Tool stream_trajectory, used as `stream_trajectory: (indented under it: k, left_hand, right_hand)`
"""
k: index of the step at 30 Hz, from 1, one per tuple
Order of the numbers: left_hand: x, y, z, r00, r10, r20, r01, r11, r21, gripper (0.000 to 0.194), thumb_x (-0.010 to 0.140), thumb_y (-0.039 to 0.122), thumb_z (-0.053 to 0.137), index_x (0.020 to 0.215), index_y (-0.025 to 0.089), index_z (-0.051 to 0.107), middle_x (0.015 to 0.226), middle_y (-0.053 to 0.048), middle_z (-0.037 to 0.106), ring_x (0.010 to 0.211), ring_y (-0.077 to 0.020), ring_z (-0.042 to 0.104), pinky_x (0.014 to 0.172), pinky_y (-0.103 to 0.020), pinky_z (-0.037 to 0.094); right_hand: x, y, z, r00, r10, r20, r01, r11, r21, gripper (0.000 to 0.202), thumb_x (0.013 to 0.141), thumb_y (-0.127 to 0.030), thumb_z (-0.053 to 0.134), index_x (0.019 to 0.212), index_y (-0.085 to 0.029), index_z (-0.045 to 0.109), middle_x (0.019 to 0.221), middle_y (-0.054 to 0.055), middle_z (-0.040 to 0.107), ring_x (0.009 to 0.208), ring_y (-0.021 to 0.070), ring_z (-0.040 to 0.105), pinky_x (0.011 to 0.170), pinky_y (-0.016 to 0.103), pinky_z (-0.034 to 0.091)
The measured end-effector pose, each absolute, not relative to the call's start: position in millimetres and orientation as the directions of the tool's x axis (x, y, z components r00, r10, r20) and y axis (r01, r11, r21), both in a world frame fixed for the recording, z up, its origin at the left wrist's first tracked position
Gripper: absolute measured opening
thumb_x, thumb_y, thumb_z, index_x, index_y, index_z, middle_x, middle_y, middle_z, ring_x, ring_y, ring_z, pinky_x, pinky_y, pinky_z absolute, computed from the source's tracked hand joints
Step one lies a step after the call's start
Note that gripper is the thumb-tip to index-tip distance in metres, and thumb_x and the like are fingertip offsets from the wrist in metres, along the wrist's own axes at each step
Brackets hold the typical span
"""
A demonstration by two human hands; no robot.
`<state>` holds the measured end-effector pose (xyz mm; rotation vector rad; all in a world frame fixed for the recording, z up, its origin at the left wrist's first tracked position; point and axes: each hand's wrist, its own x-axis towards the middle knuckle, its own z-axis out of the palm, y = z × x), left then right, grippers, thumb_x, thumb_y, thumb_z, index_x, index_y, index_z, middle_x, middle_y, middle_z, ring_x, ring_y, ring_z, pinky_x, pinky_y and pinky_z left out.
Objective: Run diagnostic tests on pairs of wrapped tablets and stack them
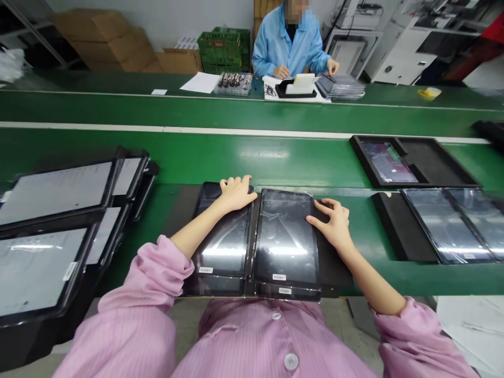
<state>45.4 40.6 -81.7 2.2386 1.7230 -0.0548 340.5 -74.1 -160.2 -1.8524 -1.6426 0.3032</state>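
Note:
Two dark tablets in clear film lie side by side on a black foam tray in front of me. My left hand [238,193] rests over the top of the left tablet [222,239], fingers apart and bent, the thumb near the gap between the stacks. At the upper right edge of the right tablet [287,236] is my right hand [334,220], its thumb and forefinger spread, the thumb tip at the tablet's border. Another tablet's lower edge, with a white label, shows beneath the right one. The left tablet also has a lower layer.
Trays of tablets with pale screens [59,191] are piled at the left. To the right are a black tray [441,163] with one tablet and more film-covered tablets [449,226]. Across the green bench [197,152], a co-worker in blue [289,42] handles items.

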Motion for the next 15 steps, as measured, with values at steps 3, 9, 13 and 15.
stream_trajectory:
  k: [3, 9, 13, 15]
  left_hand:
    - [10, 32, -71, 0.341, 0.913, -0.222, 0.902, -0.252, 0.350, 0.086, 0.096, 0.054, 0.049, 0.166, 0.013, 0.021, 0.155, -0.025, 0.050, 0.145, -0.0386, 0.046, 0.118, -0.053, 0.034]
    - [-127, -59, -100, -0.125, 0.990, -0.062, 0.766, 0.136, 0.628, 0.086, 0.089, 0.077, 0.047, 0.155, 0.022, 0.049, 0.168, -0.015, 0.036, 0.161, -0.0388, 0.017, 0.130, -0.061, 0.006]
    - [-161, -98, -139, -0.295, 0.936, -0.193, 0.548, 0.331, 0.768, 0.092, 0.085, 0.081, 0.040, 0.146, 0.014, 0.056, 0.156, -0.020, 0.051, 0.152, -0.0388, 0.040, 0.129, -0.056, 0.027]
    - [-162, -104, -146, -0.288, 0.939, -0.188, 0.502, 0.316, 0.805, 0.090, 0.087, 0.080, 0.036, 0.144, 0.014, 0.058, 0.153, -0.019, 0.055, 0.147, -0.0371, 0.048, 0.126, -0.053, 0.036]
  right_hand:
    - [352, -86, -161, 0.159, 0.962, 0.222, 0.777, 0.017, -0.629, 0.066, 0.087, -0.072, 0.061, 0.136, -0.030, 0.071, 0.139, 0.015, 0.055, 0.130, 0.0400, 0.047, 0.112, 0.063, 0.038]
    - [384, -143, -172, 0.373, 0.928, -0.019, 0.487, -0.213, -0.847, 0.092, 0.078, -0.081, 0.066, 0.151, -0.026, 0.056, 0.132, 0.014, 0.062, 0.123, 0.0345, 0.059, 0.111, 0.054, 0.047]
    - [367, -151, -171, 0.361, 0.852, -0.378, 0.017, -0.412, -0.911, 0.082, 0.070, -0.077, 0.076, 0.134, -0.027, 0.068, 0.119, 0.008, 0.074, 0.105, 0.0314, 0.071, 0.092, 0.043, 0.060]
    - [358, -147, -165, 0.360, 0.830, -0.426, -0.110, -0.416, -0.903, 0.079, 0.067, -0.073, 0.080, 0.130, -0.028, 0.070, 0.114, 0.006, 0.077, 0.100, 0.0315, 0.073, 0.084, 0.040, 0.062]
